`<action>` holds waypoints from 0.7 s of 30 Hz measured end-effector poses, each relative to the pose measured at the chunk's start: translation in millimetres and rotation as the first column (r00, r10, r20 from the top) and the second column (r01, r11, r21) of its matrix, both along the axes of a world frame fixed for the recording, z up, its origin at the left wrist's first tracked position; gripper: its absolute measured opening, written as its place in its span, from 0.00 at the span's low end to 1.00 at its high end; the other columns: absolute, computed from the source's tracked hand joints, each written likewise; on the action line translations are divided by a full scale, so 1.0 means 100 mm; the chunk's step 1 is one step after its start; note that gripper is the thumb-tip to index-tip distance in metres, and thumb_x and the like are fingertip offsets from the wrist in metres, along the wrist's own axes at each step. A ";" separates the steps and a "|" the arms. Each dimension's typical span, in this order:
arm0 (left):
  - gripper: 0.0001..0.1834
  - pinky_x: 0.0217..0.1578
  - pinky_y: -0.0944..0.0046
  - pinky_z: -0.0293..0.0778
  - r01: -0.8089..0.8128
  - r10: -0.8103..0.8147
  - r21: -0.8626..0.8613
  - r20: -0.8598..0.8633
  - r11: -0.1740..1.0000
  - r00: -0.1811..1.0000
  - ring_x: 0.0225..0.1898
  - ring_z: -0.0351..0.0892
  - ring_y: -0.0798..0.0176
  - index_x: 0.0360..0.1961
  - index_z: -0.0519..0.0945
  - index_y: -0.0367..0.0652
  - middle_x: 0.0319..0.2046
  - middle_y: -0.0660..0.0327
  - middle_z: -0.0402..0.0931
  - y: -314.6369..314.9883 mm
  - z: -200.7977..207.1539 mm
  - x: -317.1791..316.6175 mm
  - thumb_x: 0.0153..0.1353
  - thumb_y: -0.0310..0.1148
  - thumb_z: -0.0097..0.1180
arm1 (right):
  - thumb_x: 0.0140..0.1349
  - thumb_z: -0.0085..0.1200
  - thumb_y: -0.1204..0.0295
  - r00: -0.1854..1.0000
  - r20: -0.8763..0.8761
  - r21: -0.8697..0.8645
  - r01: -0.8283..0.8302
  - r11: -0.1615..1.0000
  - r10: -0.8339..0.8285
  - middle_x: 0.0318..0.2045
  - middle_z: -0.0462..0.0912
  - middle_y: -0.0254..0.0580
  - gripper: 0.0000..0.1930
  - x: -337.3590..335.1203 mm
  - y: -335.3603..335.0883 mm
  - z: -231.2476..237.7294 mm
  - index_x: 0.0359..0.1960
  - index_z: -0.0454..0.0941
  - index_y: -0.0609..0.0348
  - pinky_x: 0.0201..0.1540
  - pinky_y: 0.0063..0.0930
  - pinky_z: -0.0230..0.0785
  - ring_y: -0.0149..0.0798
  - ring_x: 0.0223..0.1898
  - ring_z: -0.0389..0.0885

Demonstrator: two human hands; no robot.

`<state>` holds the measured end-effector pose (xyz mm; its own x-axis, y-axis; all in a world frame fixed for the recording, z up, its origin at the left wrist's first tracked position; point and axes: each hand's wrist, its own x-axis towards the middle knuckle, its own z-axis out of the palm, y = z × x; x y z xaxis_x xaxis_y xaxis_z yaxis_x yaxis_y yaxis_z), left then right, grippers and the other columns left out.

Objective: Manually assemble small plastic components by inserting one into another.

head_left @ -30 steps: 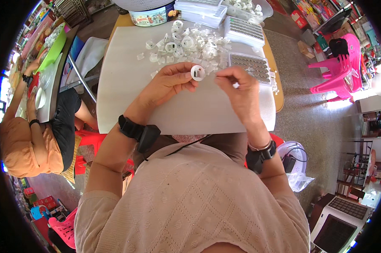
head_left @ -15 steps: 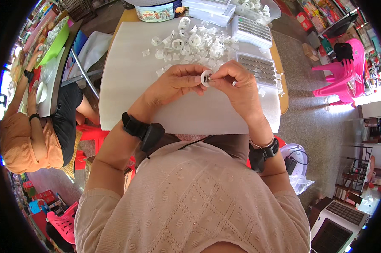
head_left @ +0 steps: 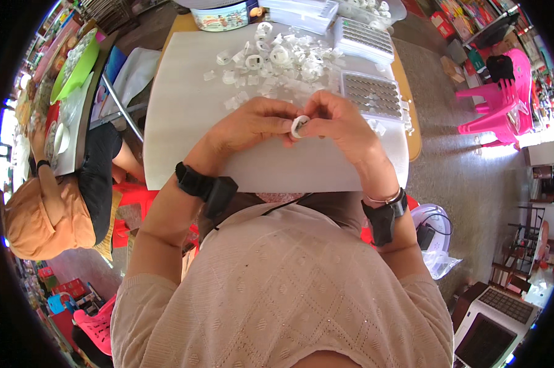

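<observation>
Above the near half of the white tabletop (head_left: 185, 122), my left hand (head_left: 252, 126) pinches a small round white plastic part (head_left: 300, 126) between thumb and fingers. Close against its right side is my right hand (head_left: 344, 126), its thumb and forefinger pressed together over the part's face. Whether a tiny piece sits between those right fingertips is hidden. Beyond my hands lies a loose heap of white and clear plastic parts (head_left: 280, 56). To the right of the heap, a clear tray (head_left: 375, 95) holds rows of small metal pieces.
A stack of similar trays (head_left: 364, 40), clear plastic boxes (head_left: 298, 13) and a round tin (head_left: 222, 16) line the far edge. At left, another person (head_left: 50, 208) sits by a table with a green basin (head_left: 74, 67). Pink chairs (head_left: 504, 98) stand at right.
My right thumb and fingers have moved over the face of the round part, which has tilted and turned. The other person's arm at left has shifted.
</observation>
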<state>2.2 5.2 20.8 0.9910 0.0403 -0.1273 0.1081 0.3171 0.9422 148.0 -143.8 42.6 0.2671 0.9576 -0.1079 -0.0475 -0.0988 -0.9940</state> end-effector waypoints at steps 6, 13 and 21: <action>0.15 0.38 0.69 0.75 -0.091 0.093 -0.098 0.015 0.991 0.996 0.36 0.77 0.68 0.47 0.76 0.33 0.38 0.59 0.77 -0.01 -0.01 -0.07 0.62 0.30 0.53 | 0.53 0.58 0.75 0.985 0.054 0.124 0.155 0.980 -0.163 0.28 0.77 0.32 0.11 0.19 -0.19 0.03 0.38 0.75 0.62 0.36 0.18 0.65 0.25 0.33 0.74; 0.17 0.35 0.69 0.75 -0.105 0.114 -0.171 0.048 0.980 0.992 0.34 0.77 0.66 0.50 0.74 0.32 0.37 0.59 0.77 0.01 -0.06 -0.02 0.61 0.30 0.54 | 0.54 0.56 0.74 0.511 0.708 0.223 0.492 0.841 -0.487 0.29 0.79 0.43 0.03 0.62 -0.56 -0.12 0.30 0.80 0.58 0.36 0.28 0.70 0.41 0.30 0.79; 0.17 0.38 0.69 0.75 -0.073 0.080 -0.179 0.029 0.981 0.996 0.35 0.77 0.67 0.50 0.74 0.32 0.38 0.59 0.77 0.02 -0.02 -0.04 0.62 0.30 0.54 | 0.52 0.57 0.76 0.233 0.857 0.333 0.428 0.840 -0.459 0.27 0.78 0.42 0.02 0.48 -0.47 -0.24 0.28 0.79 0.58 0.34 0.34 0.71 0.44 0.30 0.78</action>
<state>-1.9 7.4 18.6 0.9900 0.0961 -0.1035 0.0442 0.4854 0.8732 196.3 -190.4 18.3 0.5663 0.6508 0.5057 0.8145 -0.3485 -0.4637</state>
